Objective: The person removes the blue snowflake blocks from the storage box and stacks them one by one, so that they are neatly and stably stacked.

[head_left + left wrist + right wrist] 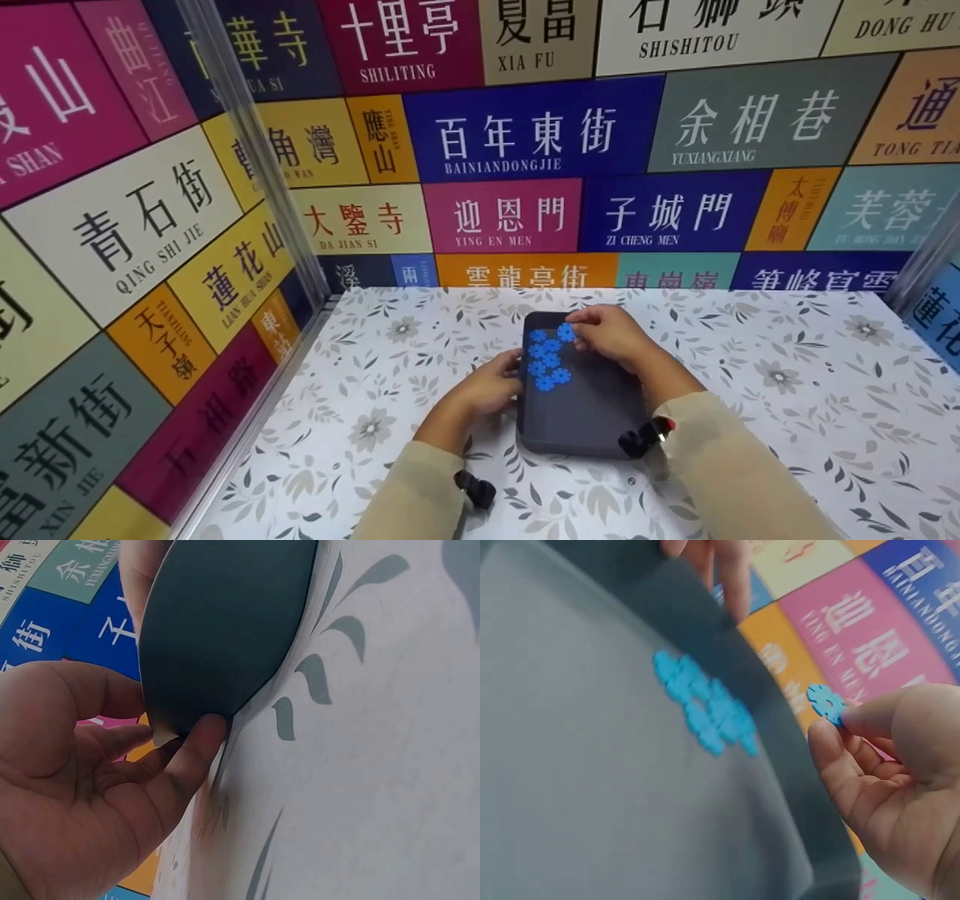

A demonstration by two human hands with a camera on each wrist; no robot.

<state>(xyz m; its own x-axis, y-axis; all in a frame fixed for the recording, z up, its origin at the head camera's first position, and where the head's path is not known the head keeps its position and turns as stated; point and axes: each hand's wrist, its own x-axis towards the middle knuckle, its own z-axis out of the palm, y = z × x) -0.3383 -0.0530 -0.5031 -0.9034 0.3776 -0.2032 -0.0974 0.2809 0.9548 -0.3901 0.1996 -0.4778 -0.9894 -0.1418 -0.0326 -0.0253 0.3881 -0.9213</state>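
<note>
A dark grey tray point(585, 420) lies on the table, with several blue notched plastic discs point(543, 351) grouped along its left side. My left hand point(491, 386) holds the tray's left edge; in the left wrist view its thumb and fingers point(201, 742) pinch the rim. Over the tray's far right corner, my right hand point(611, 335) pinches a single blue notched disc point(825, 703) between thumb and fingertips. In the right wrist view this disc shows apart from the group of discs point(705, 705) in the tray.
The table point(450, 315) has a white cloth printed with grey leaves and flowers. Walls of coloured name panels point(502, 214) rise behind it and at the left, with a metal post point(262, 142) at the corner. Black wrist cameras point(476, 490) sit at both sleeves.
</note>
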